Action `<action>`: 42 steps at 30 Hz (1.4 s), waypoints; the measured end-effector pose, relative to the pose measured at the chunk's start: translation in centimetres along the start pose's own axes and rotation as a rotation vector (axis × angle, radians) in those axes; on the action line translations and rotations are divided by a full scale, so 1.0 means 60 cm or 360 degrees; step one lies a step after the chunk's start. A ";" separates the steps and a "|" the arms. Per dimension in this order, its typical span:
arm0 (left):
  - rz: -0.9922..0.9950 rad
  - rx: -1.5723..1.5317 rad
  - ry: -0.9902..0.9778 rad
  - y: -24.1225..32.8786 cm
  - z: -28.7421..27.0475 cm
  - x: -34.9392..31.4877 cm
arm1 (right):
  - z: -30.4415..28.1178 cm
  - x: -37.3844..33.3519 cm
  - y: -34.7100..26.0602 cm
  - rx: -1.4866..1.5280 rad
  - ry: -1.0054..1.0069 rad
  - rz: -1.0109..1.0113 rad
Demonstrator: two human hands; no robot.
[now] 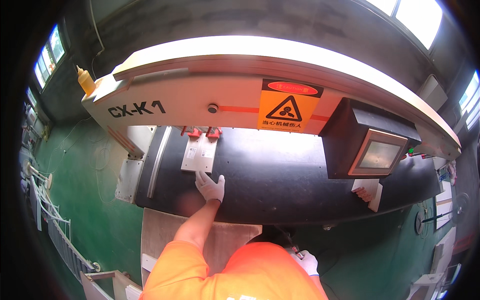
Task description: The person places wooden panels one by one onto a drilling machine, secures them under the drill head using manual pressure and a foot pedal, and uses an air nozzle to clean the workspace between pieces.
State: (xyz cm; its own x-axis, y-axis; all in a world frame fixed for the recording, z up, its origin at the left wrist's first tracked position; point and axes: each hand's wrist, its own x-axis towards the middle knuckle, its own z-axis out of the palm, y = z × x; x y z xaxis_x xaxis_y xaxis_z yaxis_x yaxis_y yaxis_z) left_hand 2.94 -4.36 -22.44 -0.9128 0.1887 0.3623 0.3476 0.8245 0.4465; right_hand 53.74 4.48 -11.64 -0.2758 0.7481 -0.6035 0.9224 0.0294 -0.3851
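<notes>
One left hand (pixel 210 188), fingers spread, meets the white board (pixel 199 154) — slipping forward might pinch it at the red clamps (pixel 214 133); right hand (pixel 307 263), cannot tell.

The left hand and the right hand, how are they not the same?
The left hand is out over the black table, while the right hand is low, beside the orange shirt. The left hand is spread at the near edge of the pale panelling; the right hand is by a small metallic tool, its grip unclear. Both wear pale gloves.
</notes>
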 end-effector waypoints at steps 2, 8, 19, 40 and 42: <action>0.0069 0.0083 0.0086 -0.024 0.006 0.047 | 0.005 0.000 0.005 -0.0075 0.0031 -0.0019; -0.0419 0.0559 -0.0950 0.033 -0.117 0.220 | 0.005 -0.013 0.048 0.0106 0.0316 0.0153; -0.0446 0.0682 -0.0922 0.033 -0.097 0.224 | 0.027 -0.005 0.026 -0.0101 -0.0191 -0.0149; -0.0382 0.0747 -0.1153 0.081 -0.120 0.244 | -0.005 0.001 0.046 -0.0184 -0.0133 0.0022; -0.0069 0.0786 -0.1337 0.061 -0.129 0.250 | 0.005 0.000 0.056 -0.0032 -0.0053 0.0074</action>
State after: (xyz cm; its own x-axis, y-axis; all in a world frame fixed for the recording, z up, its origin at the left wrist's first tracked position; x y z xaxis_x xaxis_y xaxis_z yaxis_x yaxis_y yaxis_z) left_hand -7.82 -2.64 -9.06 -0.8448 0.3141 -0.4331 0.3562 0.9343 -0.0172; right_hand 56.76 4.37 -13.12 -0.2411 0.7266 -0.6433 0.9396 0.0089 -0.3420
